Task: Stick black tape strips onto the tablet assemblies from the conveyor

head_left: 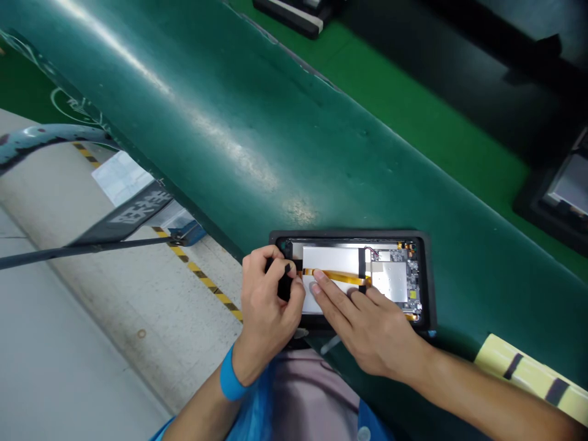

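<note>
Open tablet [389, 278] is in its black tray [429, 288] at the worktop's [331, 165] near edge. My right fingers [340, 297] are straight and spread, tips on the orange flex cable [342, 277] and the battery [331, 258] — not gripping. My left fingers [294, 301] are curled in at the battery's left end, with a small black tape piece [288, 268] at a tip; can't tell if it's pinched or just stuck there.

Status, my read: battery and circuit board [412, 275] in, cable laid across, black tape strip [362, 260] down at the battery's right end. Left end looks unfinished; no cover on.

Edges: tray's left corner is close to the near edge — don't push that way. Room to slide is toward the far edge; yellow sheet [498, 355] sits near-right, by my forearm.
</note>
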Motion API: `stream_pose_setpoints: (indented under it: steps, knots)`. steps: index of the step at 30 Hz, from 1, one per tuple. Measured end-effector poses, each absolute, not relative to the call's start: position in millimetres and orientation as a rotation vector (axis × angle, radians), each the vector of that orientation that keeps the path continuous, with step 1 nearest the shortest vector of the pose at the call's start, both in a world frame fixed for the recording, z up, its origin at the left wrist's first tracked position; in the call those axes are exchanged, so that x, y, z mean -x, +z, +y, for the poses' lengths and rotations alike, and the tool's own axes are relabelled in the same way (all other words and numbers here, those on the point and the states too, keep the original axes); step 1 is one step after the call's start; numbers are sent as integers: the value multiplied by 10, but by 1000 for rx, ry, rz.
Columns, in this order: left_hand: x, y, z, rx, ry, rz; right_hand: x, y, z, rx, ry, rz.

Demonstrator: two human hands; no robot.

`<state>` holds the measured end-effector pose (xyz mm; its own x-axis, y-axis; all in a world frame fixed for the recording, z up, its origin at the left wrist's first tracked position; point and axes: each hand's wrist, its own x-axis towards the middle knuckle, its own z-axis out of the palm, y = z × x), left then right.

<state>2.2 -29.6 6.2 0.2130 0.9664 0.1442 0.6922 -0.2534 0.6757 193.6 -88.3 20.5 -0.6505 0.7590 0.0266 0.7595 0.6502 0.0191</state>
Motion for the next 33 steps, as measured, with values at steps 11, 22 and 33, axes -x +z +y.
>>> stream_pose_setpoints:
  steps: [11,22,33]
  knots:
    - [-33,100,-304,-1961,764,1538,-1946,200,-881,1316,2,-2805]
    - [-25,89,-324,-1929,775,1535,-1940,183,-892,1304,-40,-2825]
    - [-54,74,-330,-1911,800,1549,-1939,189,-891,1324,5,-2829]
